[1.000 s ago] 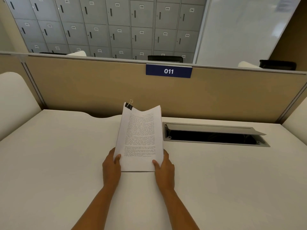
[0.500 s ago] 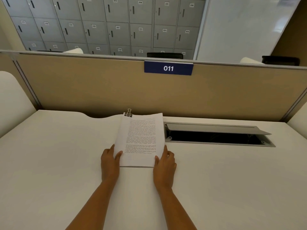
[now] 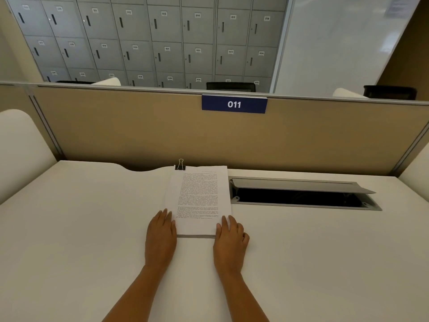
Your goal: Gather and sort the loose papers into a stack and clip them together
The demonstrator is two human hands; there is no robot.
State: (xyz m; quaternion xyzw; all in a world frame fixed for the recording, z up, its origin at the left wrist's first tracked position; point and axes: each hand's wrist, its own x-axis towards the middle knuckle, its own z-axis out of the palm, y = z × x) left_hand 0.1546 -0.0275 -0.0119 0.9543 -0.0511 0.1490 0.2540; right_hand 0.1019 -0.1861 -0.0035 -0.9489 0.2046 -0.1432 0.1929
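Two bare forearms reached in from the near edge of the white table (image 3: 69, 240), and both hands rested at the near end of a stack of papers (image 3: 199, 198) lying flat near the table's middle. The left hand (image 3: 160, 238) lay palm-down on the table, its fingers straight and close together, their tips touching the stack's left edge beside the near left corner. The right hand (image 3: 229, 240) sat against the near right corner, its thumb laid on the top sheet's edge and its other fingers loosely bent on the table just beside the stack, not gripping it. The top sheet carried blocks of small printed text, too fine to read, and the sheets' near edges lined up in one even band. A black binder clip (image 3: 180, 165) was clamped on the stack's far left corner, its wire handle standing upright close to the table's far edge.

Just right of the stack, a long cable hatch (image 3: 301, 198) was set into the table toward the far right, its grey flap (image 3: 299, 185) propped open over a dark recess. A tan partition (image 3: 130, 131) rose along the far edge, bearing a blue sign (image 3: 234, 104) that read 011. Beyond it stood rows of grey numbered lockers (image 3: 162, 38) and the tops of black chairs (image 3: 231, 86).
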